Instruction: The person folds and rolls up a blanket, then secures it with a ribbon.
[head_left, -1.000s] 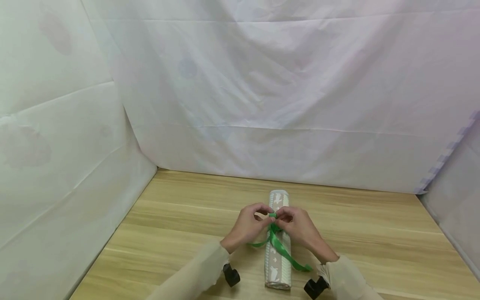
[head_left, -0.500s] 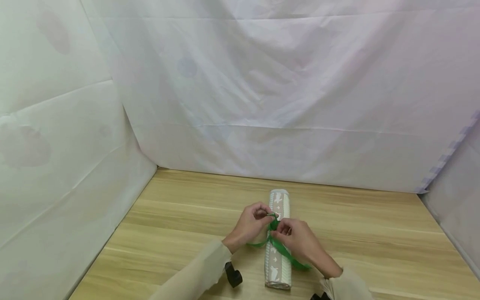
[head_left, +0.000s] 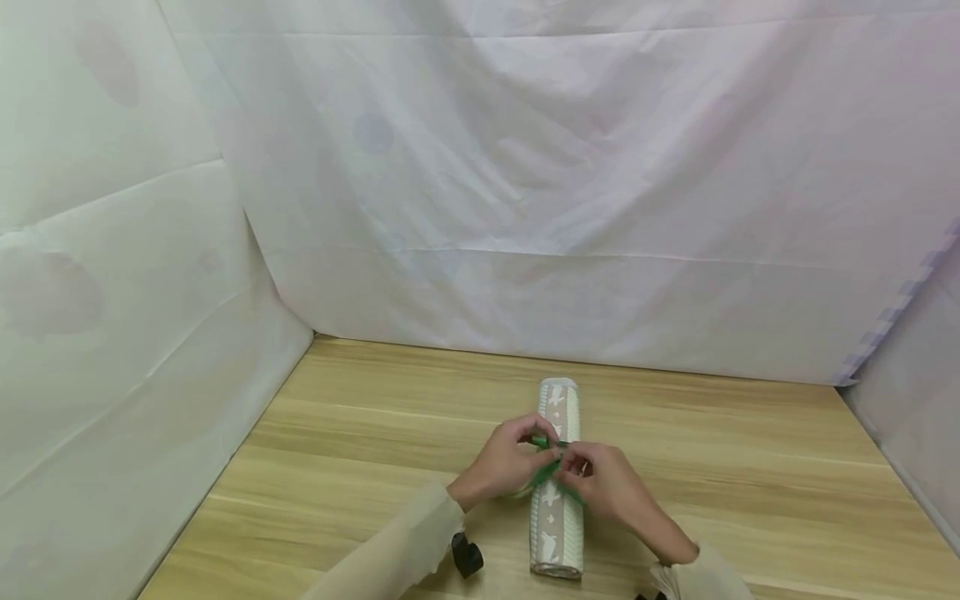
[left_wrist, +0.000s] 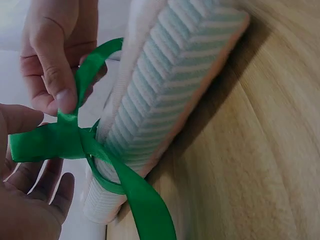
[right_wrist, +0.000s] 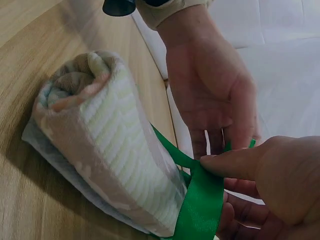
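Observation:
A rolled towel with white animal figures on a taupe band and pale ribbed sides lies lengthwise in the head view. Around its middle runs a green ribbon, crossed at a knot beside the towel in the left wrist view. My left hand holds a loop of this ribbon between thumb and fingers. From the other side, my right hand pinches a ribbon strand, its thumb pressing on the green band in the right wrist view. A loose ribbon tail hangs down. Fingers partly hide the knot in the head view.
The towel rests on a wood-grain table. White cloth hangs behind and at both sides. A black wrist device sits below my left sleeve.
Both hands were together higher on the towel. The right hand dropped toward me, and the left then shifted slightly right and down to meet it. The towel stays in place.

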